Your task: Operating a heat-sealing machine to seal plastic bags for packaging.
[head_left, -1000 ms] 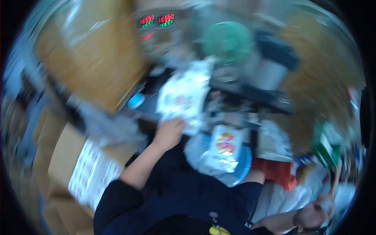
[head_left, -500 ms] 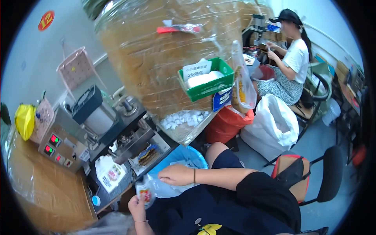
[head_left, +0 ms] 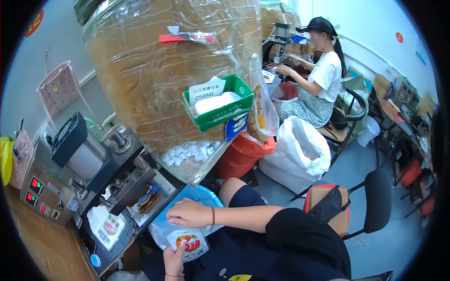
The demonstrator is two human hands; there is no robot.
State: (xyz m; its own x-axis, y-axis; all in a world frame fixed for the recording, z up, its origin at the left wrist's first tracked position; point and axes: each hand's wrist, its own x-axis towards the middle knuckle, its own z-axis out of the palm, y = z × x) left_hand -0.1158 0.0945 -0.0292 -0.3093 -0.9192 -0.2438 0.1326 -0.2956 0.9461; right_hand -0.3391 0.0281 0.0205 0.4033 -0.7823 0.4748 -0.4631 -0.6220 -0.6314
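My left hand (head_left: 174,262) is closed on the lower edge of a printed plastic pouch (head_left: 191,247), white with a red and yellow picture, its thumb lying over the front. Just above it, my right hand (head_left: 190,214) hangs with the back turned up and fingers curled down; whatever may be in them is hidden. Under the right hand is a bin lined with a light blue bag (head_left: 210,197), with pale plastic inside. Another white printed pouch (head_left: 106,228) lies flat on the bench beside the press machine.
A press machine (head_left: 82,147) and control box (head_left: 44,189) stand at left. Small white spouts (head_left: 194,153) lie near a plastic-wrapped carton (head_left: 136,93) with a green box (head_left: 220,119) against it. Red and white sacks (head_left: 300,154) stand ahead. A co-worker (head_left: 323,70) sits at far right.
My left hand has brought the pouch up and right, and its printed front now faces me. The right hand has shifted slightly left. The whole view has swung right.
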